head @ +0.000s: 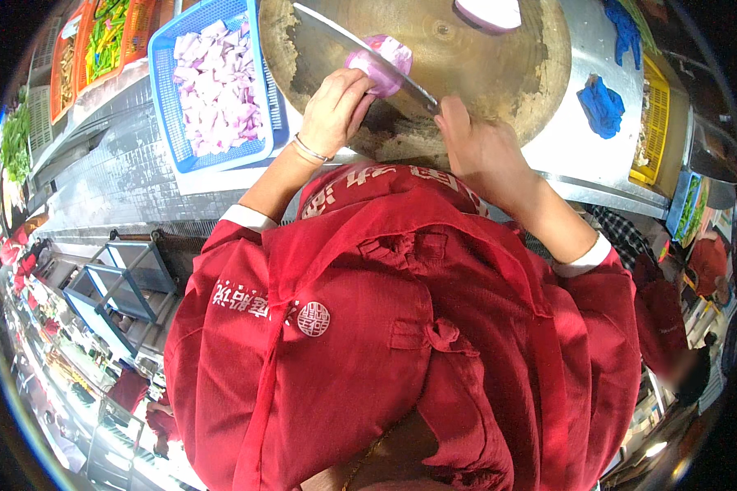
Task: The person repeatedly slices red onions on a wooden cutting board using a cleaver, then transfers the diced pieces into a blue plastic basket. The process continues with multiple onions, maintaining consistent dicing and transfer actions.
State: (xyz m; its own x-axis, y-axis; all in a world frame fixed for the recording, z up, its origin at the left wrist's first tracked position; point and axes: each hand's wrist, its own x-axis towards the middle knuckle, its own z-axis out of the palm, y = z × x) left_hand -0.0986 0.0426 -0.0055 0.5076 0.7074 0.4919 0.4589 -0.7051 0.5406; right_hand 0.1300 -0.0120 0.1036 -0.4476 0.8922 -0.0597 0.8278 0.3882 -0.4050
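Observation:
My left hand [339, 110] steadies a red onion [399, 56] against a round wooden chopping block [491, 73], its fingertips on the onion's near left side. In my right hand [482, 138] is the handle of a broad-bladed kitchen knife, likely a cleaver [325, 46]. Its blade crosses over the onion, and I cannot tell how deep the edge sits. A cut piece of onion [490, 13], pale face up, lies at the block's far side. Left of the block, a blue plastic basket [159, 92] holds chopped red onion [218, 92].
Orange baskets [132, 37] with cut green and yellow vegetables stand at far left. Crumpled blue cloths or gloves [600, 107] lie on the metal counter [553, 153] at right, near a yellow basket [656, 123]. A blue-framed cart [120, 288] and other people in red are behind me.

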